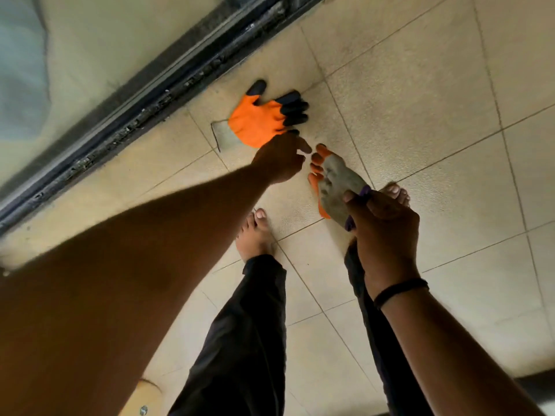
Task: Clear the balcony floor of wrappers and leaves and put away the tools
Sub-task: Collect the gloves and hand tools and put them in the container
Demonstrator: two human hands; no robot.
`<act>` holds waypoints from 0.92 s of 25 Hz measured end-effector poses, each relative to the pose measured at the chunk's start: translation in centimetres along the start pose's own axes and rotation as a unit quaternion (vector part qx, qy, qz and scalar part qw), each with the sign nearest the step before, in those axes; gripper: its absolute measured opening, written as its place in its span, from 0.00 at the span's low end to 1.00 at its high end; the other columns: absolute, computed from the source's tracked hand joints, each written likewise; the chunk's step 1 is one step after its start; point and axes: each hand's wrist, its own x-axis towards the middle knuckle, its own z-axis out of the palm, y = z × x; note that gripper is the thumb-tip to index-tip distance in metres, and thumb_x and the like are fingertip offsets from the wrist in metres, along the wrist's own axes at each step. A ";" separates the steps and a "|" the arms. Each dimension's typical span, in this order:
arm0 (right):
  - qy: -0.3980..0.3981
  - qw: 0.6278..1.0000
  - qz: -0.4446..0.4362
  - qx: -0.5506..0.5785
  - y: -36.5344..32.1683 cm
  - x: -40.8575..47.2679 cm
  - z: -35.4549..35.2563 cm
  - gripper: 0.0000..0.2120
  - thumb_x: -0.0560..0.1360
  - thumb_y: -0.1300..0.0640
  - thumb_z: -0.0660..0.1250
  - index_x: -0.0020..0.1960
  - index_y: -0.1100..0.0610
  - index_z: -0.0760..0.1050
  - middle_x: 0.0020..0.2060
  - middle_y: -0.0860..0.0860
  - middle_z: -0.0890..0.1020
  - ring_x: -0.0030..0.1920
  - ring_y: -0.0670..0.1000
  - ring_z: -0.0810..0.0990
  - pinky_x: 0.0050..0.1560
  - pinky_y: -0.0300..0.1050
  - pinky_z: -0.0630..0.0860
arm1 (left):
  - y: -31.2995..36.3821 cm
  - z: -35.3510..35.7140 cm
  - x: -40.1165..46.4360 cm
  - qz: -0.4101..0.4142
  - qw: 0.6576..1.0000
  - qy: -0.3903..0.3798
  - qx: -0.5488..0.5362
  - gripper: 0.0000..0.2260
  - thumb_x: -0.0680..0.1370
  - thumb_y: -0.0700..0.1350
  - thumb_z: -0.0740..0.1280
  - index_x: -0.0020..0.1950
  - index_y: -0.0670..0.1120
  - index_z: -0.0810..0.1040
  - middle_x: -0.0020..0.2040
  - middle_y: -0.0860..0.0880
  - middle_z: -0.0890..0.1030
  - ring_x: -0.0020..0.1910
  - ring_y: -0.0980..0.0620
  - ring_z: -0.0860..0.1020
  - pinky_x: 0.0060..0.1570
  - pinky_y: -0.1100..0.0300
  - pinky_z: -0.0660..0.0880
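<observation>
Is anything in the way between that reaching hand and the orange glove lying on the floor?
Nothing visible. The left hand hovers right at the lower edge of the orange glove on the floor, with only bare tile around. The right hand holds the other glove off to the side.

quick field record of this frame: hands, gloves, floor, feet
left hand: reaching down toward the glove on the floor, fingers loosely curled, holding nothing
right hand: grips the cuff of the held glove
held glove: orange with grey, dirty palm, purple cuff edge, fingers pointing away from the person
floor glove: orange with black fingertips, lying flat near the door track
door track: dark sliding rail, grimy
floor: beige tiles
feet: bare, dark trousers
</observation>
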 end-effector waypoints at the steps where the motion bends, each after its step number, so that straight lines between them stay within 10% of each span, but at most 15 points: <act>1: 0.011 1.000 0.010 0.002 0.3 0.2 0.2 0.08 0.77 0.62 0.71 0.39 0.59 0.78 0.31 0.43 0.78 0.31 0.33 0.77 0.33 0.25 0.71 | 0.5 -0.6 0.2 0.100 0.989 0.041 0.104 0.21 0.84 0.51 0.46 0.72 0.45 0.65 0.68 0.43 0.73 0.66 0.41 0.70 0.63 0.52 0.66; 3: 0.021 0.999 0.023 0.005 0.8 0.6 0.4 0.09 0.77 0.61 0.72 0.38 0.59 0.79 0.28 0.46 0.79 0.29 0.38 0.76 0.31 0.28 0.72 | 0.1 -0.9 0.5 0.247 0.912 0.143 0.294 0.23 0.85 0.51 0.45 0.74 0.43 0.66 0.70 0.44 0.71 0.69 0.41 0.69 0.65 0.55 0.64; 6: 0.014 1.000 0.027 -0.002 1.4 0.6 0.4 0.11 0.77 0.63 0.71 0.36 0.64 0.78 0.27 0.50 0.77 0.26 0.39 0.74 0.30 0.27 0.69 | -0.2 0.9 -0.4 0.046 0.996 -0.075 0.026 0.19 0.80 0.44 0.53 0.67 0.39 0.70 0.60 0.37 0.76 0.59 0.34 0.76 0.58 0.44 0.74; 14: -0.036 0.998 -0.002 -0.050 0.3 -0.3 0.1 0.10 0.78 0.67 0.68 0.39 0.60 0.74 0.29 0.39 0.72 0.34 0.21 0.70 0.38 0.15 0.61 | -2.1 3.1 0.4 0.038 0.987 -0.091 -0.125 0.17 0.82 0.45 0.52 0.66 0.40 0.69 0.61 0.36 0.78 0.59 0.33 0.77 0.58 0.40 0.75; 19: 0.025 0.998 -0.019 -0.050 1.7 0.5 -0.4 0.12 0.77 0.65 0.69 0.36 0.57 0.76 0.26 0.41 0.76 0.34 0.28 0.75 0.36 0.23 0.67 | -0.7 2.8 -4.7 0.084 0.993 0.026 0.083 0.22 0.83 0.50 0.46 0.70 0.42 0.69 0.69 0.38 0.74 0.69 0.37 0.71 0.67 0.42 0.67; 23: 0.092 0.988 -0.065 -0.104 2.6 0.6 -0.6 0.03 0.78 0.58 0.69 0.50 0.55 0.82 0.43 0.48 0.82 0.38 0.37 0.76 0.38 0.22 0.68 | -3.9 4.8 -3.6 0.179 0.963 0.025 0.202 0.26 0.84 0.56 0.41 0.75 0.47 0.66 0.75 0.45 0.69 0.74 0.45 0.65 0.73 0.49 0.59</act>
